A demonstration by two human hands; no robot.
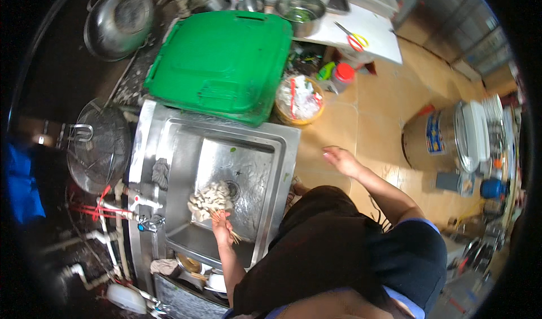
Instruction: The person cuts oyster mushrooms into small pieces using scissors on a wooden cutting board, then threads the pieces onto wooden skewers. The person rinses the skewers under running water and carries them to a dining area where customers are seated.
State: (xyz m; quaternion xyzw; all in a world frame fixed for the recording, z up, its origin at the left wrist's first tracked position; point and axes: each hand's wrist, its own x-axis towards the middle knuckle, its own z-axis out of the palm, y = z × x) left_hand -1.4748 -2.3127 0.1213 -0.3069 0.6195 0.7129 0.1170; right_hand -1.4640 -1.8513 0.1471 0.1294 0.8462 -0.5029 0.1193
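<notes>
Low in the stainless steel sink [254,179], my left hand [222,228] is closed around a bundle of thin wooden skewers [235,236]. Pale, folded food pieces [210,198] are threaded on the skewers and lie over the sink floor beside the drain; their exact kind I cannot tell. Out to the right of the sink, above the tiled floor, my right hand [341,160] hangs in the air with its fingers loosely extended and holds nothing.
Beyond the sink stands a green plastic lid [220,60], with a yellow waste basket [313,118] beside it. Scissors [355,38] lie on a white table [377,27]. Taps [146,202] and pipes line the left side. A large barrel [432,137] stands right.
</notes>
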